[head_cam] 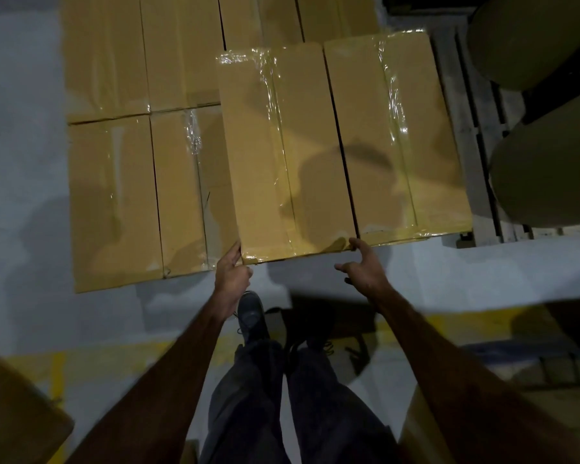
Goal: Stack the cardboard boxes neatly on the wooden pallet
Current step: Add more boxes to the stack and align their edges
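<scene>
Dark trousers and a dark laced shoe nearest, on pale concrete floor crossed by a worn yellow painted line. Bare forearms reaching forward to the upper-layer box.

Left hand clamped on that box's near-left bottom corner, fingers tucked under the edge. Right hand spread wide at the near-right corner, only the fingertips touching the edge; nothing gripped.

Upper-layer box: long, flat-topped, tan corrugated cardboard, glossy clear tape along the centre seam and wrinkled over both ends. Twin box just right of it, sides touching, same crinkled tape.

Lower-layer boxes left of and beyond the upper-layer box, same tan board, smoother tape, packed edge to edge. Pallet beneath hidden by them.

Grey slatted pallet right of the twin box. Large rounded drab rolls farther right, crowding that side.
</scene>
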`<state>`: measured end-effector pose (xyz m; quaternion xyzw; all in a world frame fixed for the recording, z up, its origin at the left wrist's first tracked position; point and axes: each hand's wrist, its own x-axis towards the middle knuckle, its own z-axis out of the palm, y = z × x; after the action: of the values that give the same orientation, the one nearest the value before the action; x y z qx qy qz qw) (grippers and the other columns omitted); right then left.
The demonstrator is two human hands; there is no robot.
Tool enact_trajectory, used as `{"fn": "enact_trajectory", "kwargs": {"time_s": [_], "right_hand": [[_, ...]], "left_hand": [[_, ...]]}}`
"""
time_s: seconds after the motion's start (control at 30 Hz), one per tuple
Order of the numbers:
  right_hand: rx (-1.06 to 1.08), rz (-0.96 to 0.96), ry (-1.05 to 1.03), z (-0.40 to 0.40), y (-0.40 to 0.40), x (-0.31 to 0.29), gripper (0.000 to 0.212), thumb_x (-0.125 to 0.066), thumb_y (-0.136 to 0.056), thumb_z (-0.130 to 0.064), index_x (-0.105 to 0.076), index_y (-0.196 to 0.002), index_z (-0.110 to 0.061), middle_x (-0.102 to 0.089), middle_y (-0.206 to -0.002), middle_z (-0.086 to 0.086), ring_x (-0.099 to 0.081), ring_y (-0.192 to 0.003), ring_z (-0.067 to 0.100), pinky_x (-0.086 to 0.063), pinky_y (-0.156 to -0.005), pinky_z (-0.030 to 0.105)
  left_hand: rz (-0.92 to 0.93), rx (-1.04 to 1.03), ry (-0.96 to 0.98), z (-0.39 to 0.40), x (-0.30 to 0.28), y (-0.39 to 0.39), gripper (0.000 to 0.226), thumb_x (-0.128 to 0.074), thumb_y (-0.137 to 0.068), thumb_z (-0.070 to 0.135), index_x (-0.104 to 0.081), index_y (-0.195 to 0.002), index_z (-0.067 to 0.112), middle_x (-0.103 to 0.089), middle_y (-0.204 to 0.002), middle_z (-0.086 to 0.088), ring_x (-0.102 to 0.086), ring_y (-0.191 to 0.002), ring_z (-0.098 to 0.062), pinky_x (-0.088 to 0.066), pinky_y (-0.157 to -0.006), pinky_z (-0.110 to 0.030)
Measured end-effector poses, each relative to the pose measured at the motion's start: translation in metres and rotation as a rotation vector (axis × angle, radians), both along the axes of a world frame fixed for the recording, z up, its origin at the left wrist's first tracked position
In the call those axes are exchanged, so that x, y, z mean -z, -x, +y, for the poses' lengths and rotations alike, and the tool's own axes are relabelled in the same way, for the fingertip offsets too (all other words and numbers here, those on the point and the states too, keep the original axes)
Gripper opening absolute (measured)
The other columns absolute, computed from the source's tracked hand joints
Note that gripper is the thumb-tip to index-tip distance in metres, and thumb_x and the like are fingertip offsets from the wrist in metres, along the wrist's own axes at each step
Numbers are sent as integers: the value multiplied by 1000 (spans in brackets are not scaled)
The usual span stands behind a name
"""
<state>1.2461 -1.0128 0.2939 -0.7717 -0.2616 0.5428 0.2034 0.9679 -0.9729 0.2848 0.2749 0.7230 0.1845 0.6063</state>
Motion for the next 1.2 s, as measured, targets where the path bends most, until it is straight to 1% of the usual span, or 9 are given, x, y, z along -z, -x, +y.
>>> {"fn": "enact_trajectory", "kwargs": {"time_s": [0.17, 0.23, 0.3, 0.37, 0.63, 0.77, 0.9, 1.07, 1.2], "right_hand": [[8, -167, -18, -10, 1, 2, 65, -64, -97, -1, -41, -157, -11, -49, -155, 8, -52, -76, 2, -47, -57, 7], [29, -230, -16, -14, -2, -2, 62, -59, -98, 0, -43, -157, -11, -49, -157, 5, -55, -82, 3, -48, -68, 11], [2, -332, -43, -17, -4, -7, 60, -55, -98, -2, -44, -156, -13, -51, -156, 7, -64, -108, 17, -56, -90, 33], [-150, -442, -97, -18, -11, -8, 61, -53, -98, -5, -41, -157, -13, -46, -159, 8, -54, -135, 30, -50, -107, 46], [-648, -453, -26, -5, -31, 5, 81, -51, -87, 2, -24, -164, -4, -14, -174, 10, -21, -159, 28, -33, -124, 44], [-657, -440, -44, -8, -33, 9, 82, -52, -86, 3, -26, -163, -4, -15, -175, 9, -34, -153, 31, -44, -114, 43], [-667, -419, -53, -8, -36, 6, 80, -53, -87, 3, -28, -163, -6, -14, -175, 6, -41, -149, 32, -47, -109, 43], [-648, -429, -47, -7, -43, 3, 75, -53, -87, -2, -36, -159, -14, -24, -173, 0, -54, -136, 31, -52, -94, 39], [-586, -418, -137, -2, -45, -6, 60, -53, -87, -2, -51, -144, -23, -52, -151, 0, -59, -125, 28, -52, -95, 40]], "left_hand": [[10, 37, -56, 3, -7, -2, 84, -51, -87, -20, -50, -155, 30, -64, -143, 13, -60, -122, -20, -46, -85, -29], [-1, 40, -66, 5, -13, -4, 83, -49, -88, -21, -51, -155, 27, -64, -138, 11, -58, -123, -20, -45, -81, -25], [9, 51, -89, 7, -15, -5, 81, -49, -88, -22, -51, -154, 25, -65, -132, 10, -59, -116, -20, -49, -76, -26], [22, 65, -106, 10, -11, -4, 81, -51, -88, -20, -52, -153, 27, -66, -131, 10, -62, -120, -26, -56, -91, -41], [49, 61, -127, 19, -4, -10, 84, -51, -87, -20, -46, -157, 25, -63, -133, 16, -61, -125, -18, -52, -95, -31], [65, 28, -129, 16, -3, -20, 80, -50, -91, -21, -38, -161, 14, -49, -137, 18, -50, -127, -9, -46, -96, -24], [98, 35, -97, 16, 10, -15, 85, -53, -86, -17, -37, -163, 16, -47, -159, 8, -48, -143, -17, -48, -111, -32], [133, 93, -80, 20, 20, -9, 69, -54, -77, -2, -42, -144, -3, -55, -151, -14, -52, -140, -35, -43, -117, -47], [176, 116, -67, 37, 13, -8, 58, -58, -71, 12, -56, -128, 0, -63, -135, -18, -60, -123, -37, -53, -99, -47]]}}
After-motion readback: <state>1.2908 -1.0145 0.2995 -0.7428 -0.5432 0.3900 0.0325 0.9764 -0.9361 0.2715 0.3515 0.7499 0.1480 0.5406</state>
